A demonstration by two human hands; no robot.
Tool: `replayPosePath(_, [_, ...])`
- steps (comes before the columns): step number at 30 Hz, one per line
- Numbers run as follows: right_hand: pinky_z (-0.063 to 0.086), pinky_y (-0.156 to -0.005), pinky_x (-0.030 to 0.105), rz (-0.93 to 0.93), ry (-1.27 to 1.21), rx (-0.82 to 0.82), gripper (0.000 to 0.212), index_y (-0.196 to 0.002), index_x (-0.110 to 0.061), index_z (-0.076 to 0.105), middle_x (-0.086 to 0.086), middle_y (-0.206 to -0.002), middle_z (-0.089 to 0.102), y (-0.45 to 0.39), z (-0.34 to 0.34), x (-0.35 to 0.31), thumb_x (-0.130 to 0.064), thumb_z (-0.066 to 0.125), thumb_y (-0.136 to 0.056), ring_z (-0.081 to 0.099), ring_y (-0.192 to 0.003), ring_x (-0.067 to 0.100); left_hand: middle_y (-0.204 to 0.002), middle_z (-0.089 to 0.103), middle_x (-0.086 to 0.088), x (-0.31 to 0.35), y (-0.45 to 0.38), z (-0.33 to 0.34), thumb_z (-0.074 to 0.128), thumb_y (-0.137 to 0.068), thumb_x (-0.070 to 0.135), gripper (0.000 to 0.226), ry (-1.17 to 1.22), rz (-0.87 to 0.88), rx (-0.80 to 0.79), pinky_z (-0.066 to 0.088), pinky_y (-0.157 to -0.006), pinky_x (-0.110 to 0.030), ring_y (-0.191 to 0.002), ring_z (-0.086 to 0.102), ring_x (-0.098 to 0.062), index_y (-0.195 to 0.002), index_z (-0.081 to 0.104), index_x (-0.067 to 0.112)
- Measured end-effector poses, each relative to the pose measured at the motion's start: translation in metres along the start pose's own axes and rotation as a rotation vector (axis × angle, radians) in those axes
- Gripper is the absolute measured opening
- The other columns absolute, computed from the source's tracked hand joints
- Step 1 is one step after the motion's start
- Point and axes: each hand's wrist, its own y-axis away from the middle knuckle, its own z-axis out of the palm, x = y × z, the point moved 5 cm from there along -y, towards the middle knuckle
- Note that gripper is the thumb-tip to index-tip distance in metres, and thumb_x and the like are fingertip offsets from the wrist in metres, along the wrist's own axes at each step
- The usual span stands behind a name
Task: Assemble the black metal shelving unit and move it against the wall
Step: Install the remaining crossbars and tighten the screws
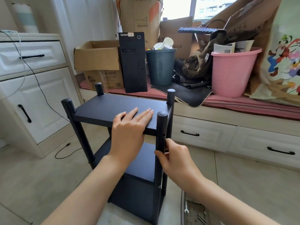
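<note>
- Beige tiled floor (40, 184) before a cluttered window bench.
- Black metal three-tier shelving unit (113, 108) stands upright, long axis vertical.
- Left hand (129, 127) lies flat, fingers straight, on top shelf.
- Right hand (175, 157) grips the near-right post.

i see a window seat (243, 105) with white drawers; left of it a white cabinet (32, 88), above it a bright window (177, 7), below it pale floor tiles (48, 176).

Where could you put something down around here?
The top shelf is bare left of the left hand, between the posts. Floor tiles by the cabinet hold only a cable. The window bench is crowded with boxes, bins and a computer tower.
</note>
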Motion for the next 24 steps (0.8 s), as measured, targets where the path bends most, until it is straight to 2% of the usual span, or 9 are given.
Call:
replayPosePath(4, [0.053,-0.071,0.019,0.050,-0.004,-0.183,0.016,-0.093,-0.025,0.064,-0.011,-0.086,0.069,-0.008,-0.011,0.004,-0.041,0.064,-0.092,0.066,-0.077,-0.001,-0.127,0.070,-0.002,-0.001,0.001,-0.001,0.077,-0.073,-0.012,0.059,0.009,0.003,0.002,0.050,-0.096,-0.051,-0.119,0.066,-0.033,-0.126,0.070,0.012])
replayPosePath(5, [0.052,-0.068,0.017,0.052,-0.048,-0.215,0.022,-0.085,-0.026,0.066,-0.011,-0.080,0.071,-0.012,-0.022,0.003,-0.048,0.064,-0.090,0.066,-0.073,-0.002,-0.126,0.070,-0.002,-0.001,0.002,-0.001,0.077,-0.072,-0.012,0.060,0.008,0.005,0.004,0.050,-0.096,-0.051,-0.119,0.066,-0.032,-0.126,0.070,0.013])
replayPosePath(7, [0.056,-0.072,0.029,0.094,-0.271,-0.107,0.034,-0.081,-0.020,0.070,-0.002,-0.079,0.075,-0.029,-0.052,0.007,-0.052,0.060,-0.090,0.071,-0.074,0.009,-0.126,0.070,-0.001,-0.002,0.002,-0.002,0.078,-0.071,-0.013,0.060,0.019,0.001,0.013,0.051,-0.095,-0.050,-0.118,0.066,-0.031,-0.125,0.071,0.013])
replayPosePath(10, [0.060,-0.073,0.041,0.209,-0.346,0.102,0.031,-0.096,-0.016,0.064,0.007,-0.099,0.072,-0.066,-0.083,0.018,-0.044,0.054,-0.097,0.069,-0.079,0.018,-0.124,0.071,-0.002,-0.001,0.002,-0.002,0.078,-0.072,-0.014,0.059,0.025,-0.002,0.018,0.051,-0.095,-0.050,-0.118,0.067,-0.031,-0.125,0.072,0.012])
replayPosePath(14, [0.058,-0.057,0.034,0.570,-0.533,-0.044,0.052,-0.123,-0.019,0.048,0.012,-0.119,0.052,-0.109,-0.069,0.023,-0.063,0.039,-0.097,0.067,-0.085,0.027,-0.124,0.071,-0.002,-0.001,0.002,-0.003,0.077,-0.072,-0.014,0.059,0.028,-0.004,0.016,0.051,-0.094,-0.050,-0.117,0.067,-0.031,-0.124,0.072,0.012])
replayPosePath(18, [0.053,-0.083,0.039,0.573,-0.260,-0.038,0.080,-0.121,-0.016,0.057,0.012,-0.121,0.057,-0.149,-0.071,0.016,-0.079,0.019,-0.090,0.060,-0.093,0.027,-0.123,0.072,-0.002,-0.001,0.001,-0.002,0.080,-0.070,-0.012,0.058,0.038,-0.001,0.017,0.052,-0.093,-0.051,-0.115,0.068,-0.031,-0.123,0.073,0.012])
replayPosePath(20, [0.044,-0.102,0.048,0.521,-0.239,-0.075,0.078,-0.130,-0.020,0.055,0.011,-0.131,0.057,-0.165,-0.068,0.008,-0.077,0.019,-0.091,0.058,-0.109,0.030,-0.122,0.072,-0.001,-0.002,0.001,-0.002,0.081,-0.070,-0.011,0.058,0.040,-0.007,0.015,0.052,-0.092,-0.051,-0.115,0.068,-0.031,-0.122,0.073,0.013])
replayPosePath(22, [0.040,-0.105,0.056,0.545,-0.332,-0.200,0.071,-0.129,-0.020,0.054,0.007,-0.129,0.061,-0.172,-0.060,0.004,-0.075,0.028,-0.092,0.057,-0.115,0.030,-0.122,0.072,-0.001,-0.002,0.001,-0.002,0.081,-0.069,-0.011,0.059,0.045,-0.009,0.007,0.053,-0.092,-0.051,-0.115,0.068,-0.031,-0.122,0.073,0.013])
replayPosePath(24, [0.041,-0.102,0.060,0.575,-0.351,-0.268,0.062,-0.125,-0.014,0.054,0.006,-0.114,0.066,-0.177,-0.056,0.005,-0.065,0.037,-0.094,0.060,-0.108,0.031,-0.122,0.072,0.000,-0.002,0.000,-0.002,0.081,-0.069,-0.011,0.059,0.050,-0.005,0.003,0.055,-0.092,-0.051,-0.114,0.068,-0.031,-0.122,0.073,0.014])
